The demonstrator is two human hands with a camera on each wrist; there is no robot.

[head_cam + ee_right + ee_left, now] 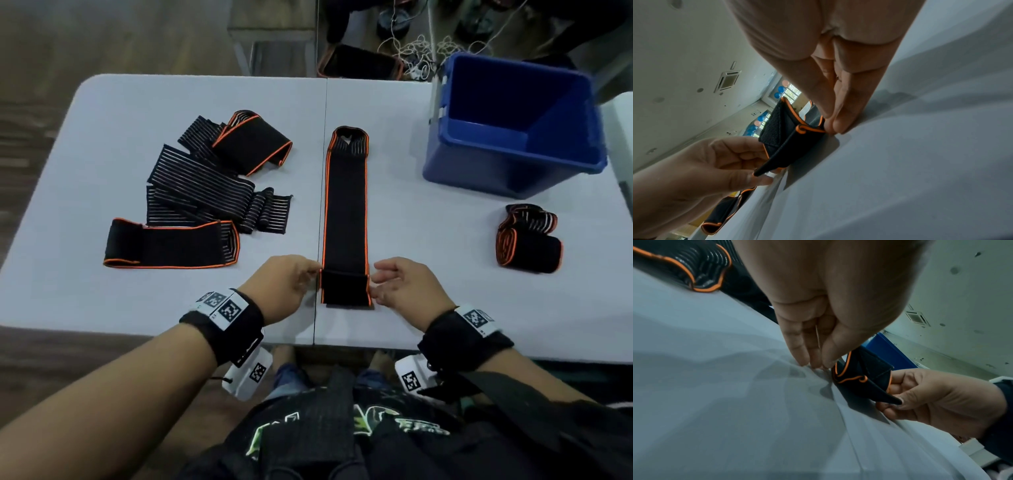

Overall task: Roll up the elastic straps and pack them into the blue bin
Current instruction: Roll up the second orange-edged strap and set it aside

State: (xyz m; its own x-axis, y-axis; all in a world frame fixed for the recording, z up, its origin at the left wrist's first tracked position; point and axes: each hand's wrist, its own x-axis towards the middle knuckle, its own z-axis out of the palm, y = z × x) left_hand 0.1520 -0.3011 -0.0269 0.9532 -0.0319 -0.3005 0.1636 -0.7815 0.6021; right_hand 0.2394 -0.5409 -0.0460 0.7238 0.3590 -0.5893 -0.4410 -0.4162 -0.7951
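Note:
A long black elastic strap with orange edging (345, 205) lies lengthwise at the table's middle, its near end folded over into a short flap (345, 286). My left hand (317, 274) pinches the flap's left edge and my right hand (373, 284) pinches its right edge. In the left wrist view my right hand (900, 400) holds the flap's corner (859, 376) between thumb and fingers. The right wrist view has my left hand (760, 175) pinching the flap (781, 139) the same way. The blue bin (479, 161) stands at the far right, with nothing visible inside.
One rolled strap (529, 240) lies on the grey table (411, 222) in front of the bin. A loose pile of several unrolled straps (205, 192) covers the left half. A seam runs down the table just left of the held strap. Cables lie on the floor beyond.

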